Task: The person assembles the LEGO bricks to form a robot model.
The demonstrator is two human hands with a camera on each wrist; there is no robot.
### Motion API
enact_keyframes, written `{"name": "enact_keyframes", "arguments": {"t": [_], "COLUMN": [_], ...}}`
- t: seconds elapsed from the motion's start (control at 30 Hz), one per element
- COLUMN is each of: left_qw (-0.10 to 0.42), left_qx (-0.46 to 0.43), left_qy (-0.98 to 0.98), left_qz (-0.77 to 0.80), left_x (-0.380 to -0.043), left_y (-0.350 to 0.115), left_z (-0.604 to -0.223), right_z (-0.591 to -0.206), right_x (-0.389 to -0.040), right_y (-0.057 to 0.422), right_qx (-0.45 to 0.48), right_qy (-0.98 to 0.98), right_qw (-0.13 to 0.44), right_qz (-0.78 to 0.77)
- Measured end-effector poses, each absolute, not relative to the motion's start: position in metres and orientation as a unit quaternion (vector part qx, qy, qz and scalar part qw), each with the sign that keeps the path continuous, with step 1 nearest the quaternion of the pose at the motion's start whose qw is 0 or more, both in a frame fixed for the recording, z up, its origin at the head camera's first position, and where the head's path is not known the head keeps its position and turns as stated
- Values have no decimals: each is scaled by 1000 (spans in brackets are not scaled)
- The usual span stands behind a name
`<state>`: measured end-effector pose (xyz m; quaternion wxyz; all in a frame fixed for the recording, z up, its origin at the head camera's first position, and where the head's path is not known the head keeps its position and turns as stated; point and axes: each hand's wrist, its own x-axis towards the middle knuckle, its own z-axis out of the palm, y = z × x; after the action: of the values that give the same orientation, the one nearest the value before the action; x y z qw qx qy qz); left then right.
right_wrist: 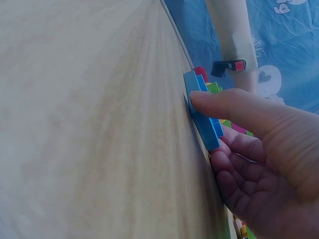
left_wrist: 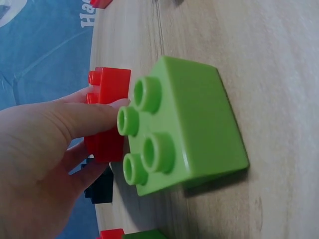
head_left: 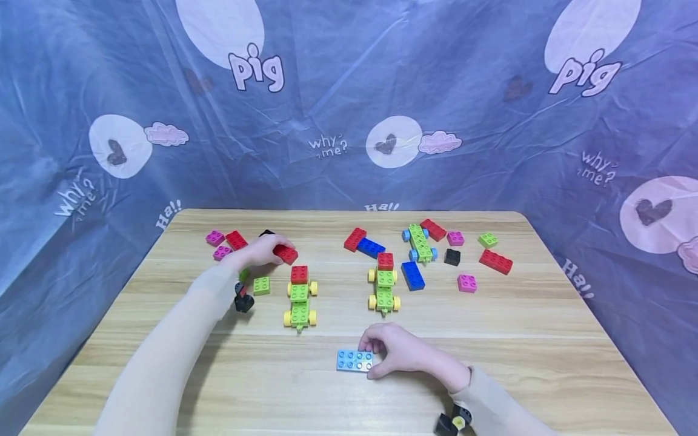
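Studded plastic bricks (head_left: 354, 360) on woodgrain table (head_left: 491, 339)

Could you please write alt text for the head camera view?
Over a wooden table, the left hand grips a red brick while the right hand holds a light blue plate. Toy cars and loose bricks lie behind.

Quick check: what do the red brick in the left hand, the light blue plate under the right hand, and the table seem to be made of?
Red brick: looks like moulded hard plastic, smooth with a slight sheen, round studs.
Light blue plate: likely the same plastic, thin and flat, studded top.
Table: pale wood grain, matte; whether solid wood or laminate cannot be told.
The left hand grips the brick; the right hand holds the plate's edge.
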<state>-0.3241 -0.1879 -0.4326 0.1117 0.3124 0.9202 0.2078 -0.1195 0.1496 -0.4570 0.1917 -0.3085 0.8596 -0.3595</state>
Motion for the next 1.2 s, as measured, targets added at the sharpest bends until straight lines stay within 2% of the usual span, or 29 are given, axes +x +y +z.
{"name": "enact_keyframes", "arguments": {"t": [0.27,0.7,1.03,1.2], "left_qw": [120,70,25,21], "left_qx": [288,272,316,349], "left_qy": [921,922,914,908], "left_qz": [234,265,252,230], "left_x": [-323,-315,-298,-283], "left_y": [-190,-190,-174,-161], "left_z": [-431,-411,-381,-368], "right_z": [-456,-458,-459,-458], "right_x": [-120,-120,-120,-120], "right_y": [149,150,150,151], "right_qx": [-308,-311,-312,-311], "right_qy": [857,858,858,860], "right_qw": [196,193,192,191], "right_qz": [-363,-360,-360,-358]}}
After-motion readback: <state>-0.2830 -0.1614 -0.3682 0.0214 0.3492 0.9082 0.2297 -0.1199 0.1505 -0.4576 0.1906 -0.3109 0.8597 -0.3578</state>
